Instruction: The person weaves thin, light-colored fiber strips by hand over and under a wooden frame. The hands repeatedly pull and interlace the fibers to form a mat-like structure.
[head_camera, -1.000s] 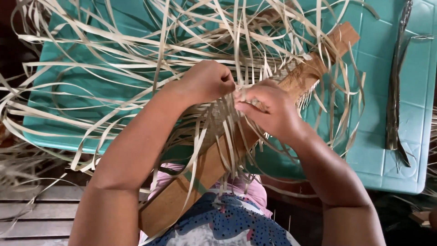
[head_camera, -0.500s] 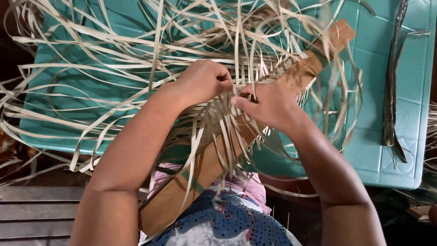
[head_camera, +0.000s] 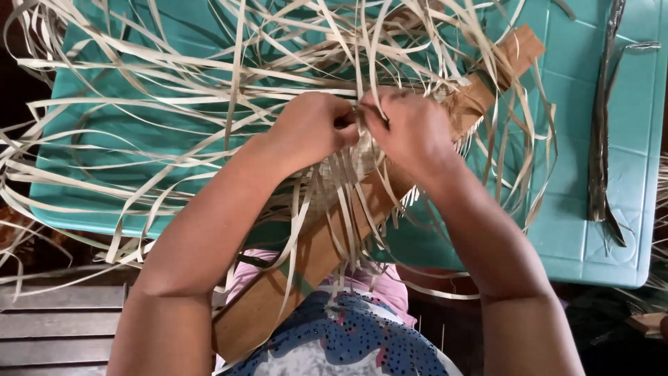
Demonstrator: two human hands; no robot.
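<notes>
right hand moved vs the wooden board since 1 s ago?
Yes. The right hand has slid left along the wooden board, closing against the left hand over the woven strips.

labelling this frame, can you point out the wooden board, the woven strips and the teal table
wooden board [head_camera: 309,268], head view, on its bare lower half.
woven strips [head_camera: 362,157], head view, on the woven patch just below the hands.
teal table [head_camera: 591,240], head view, on its bare right part.

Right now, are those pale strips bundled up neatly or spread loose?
Spread loose: the pale strips fan out over the teal table, gathered only between both hands.
</notes>
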